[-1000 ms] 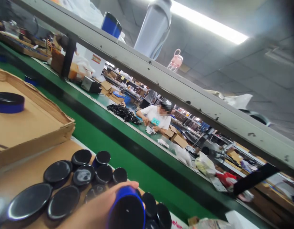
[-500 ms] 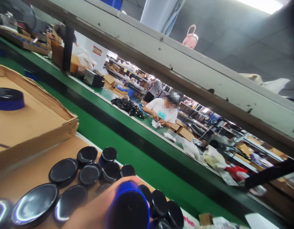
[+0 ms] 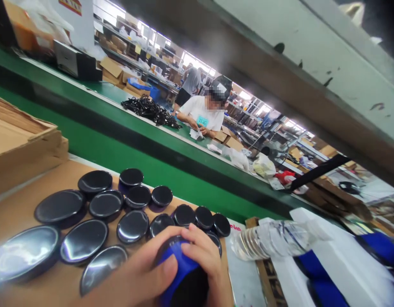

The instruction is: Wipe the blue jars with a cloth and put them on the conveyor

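Note:
Low in the view, a round blue-and-black piece (image 3: 183, 273) is held between my two hands. My left hand (image 3: 137, 273) comes in from the lower left, its thumb and fingers closed around the piece's left side and top. My right hand (image 3: 207, 256) wraps the far and right side, fingertips bent over the top. Several similar pieces with glossy black round tops (image 3: 133, 226) stand in loose rows on a brown cardboard sheet (image 3: 11, 204) beyond and left of my hands. Part of the held piece is hidden by my fingers and the frame's lower edge.
An open cardboard box (image 3: 27, 149) stands at left. To the right lie a clear plastic bottle (image 3: 270, 239) and white foam (image 3: 343, 260) with blue pieces (image 3: 326, 277). Beyond the green belt (image 3: 97, 143), a person (image 3: 199, 111) sits by black cables (image 3: 148, 110). A beam (image 3: 280, 81) crosses overhead.
My right hand has come into view and now grips the blue-and-black piece too. The camera has turned right and down, bringing the bottle and foam into view.

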{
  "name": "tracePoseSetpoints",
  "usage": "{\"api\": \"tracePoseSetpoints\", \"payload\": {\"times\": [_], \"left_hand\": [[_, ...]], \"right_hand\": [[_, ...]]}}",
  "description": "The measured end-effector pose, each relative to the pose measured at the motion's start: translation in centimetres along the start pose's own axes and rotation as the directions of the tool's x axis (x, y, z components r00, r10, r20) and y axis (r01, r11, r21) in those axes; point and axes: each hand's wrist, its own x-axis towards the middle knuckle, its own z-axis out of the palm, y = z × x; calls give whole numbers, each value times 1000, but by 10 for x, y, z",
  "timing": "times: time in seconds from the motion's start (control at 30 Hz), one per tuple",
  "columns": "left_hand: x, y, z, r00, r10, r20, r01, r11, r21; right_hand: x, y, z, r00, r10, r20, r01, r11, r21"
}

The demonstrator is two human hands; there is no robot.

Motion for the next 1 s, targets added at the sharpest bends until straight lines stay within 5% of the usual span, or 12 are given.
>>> {"api": "tracePoseSetpoints", "payload": {"times": [0.1, 0.3, 0.5, 0.6, 0.7, 0.8, 0.9, 1.0], "left_hand": [[-1, 8, 2, 989, -80, 125, 98, 984, -151], [16, -16, -2, 991, 132, 14, -131, 960, 247], [17, -28, -3, 981, 192, -23, -171, 917, 361], [19, -26, -4, 975, 219, -43, -191, 918, 347], [21, -23, -8, 973, 224, -58, -193, 925, 326], [20, -19, -13, 971, 226, -79, -190, 930, 315], [16, -16, -14, 968, 220, -119, -181, 944, 276], [12, -16, -10, 968, 204, -148, -167, 959, 229]], "right_hand": [[-6, 7, 6, 998, 57, -26, -53, 989, 134], [-14, 14, 21, 967, 128, -218, -29, 913, 407], [-16, 3, 20, 938, 290, -190, -204, 904, 375], [-17, 5, 19, 939, 168, -301, -117, 977, 180], [-10, 15, 2, 926, 38, -376, -5, 996, 87], [2, 28, -28, 891, 71, -448, 26, 978, 207], [8, 40, -49, 841, 241, -485, -71, 937, 342], [8, 54, -51, 882, 312, -352, -231, 939, 255]]}}
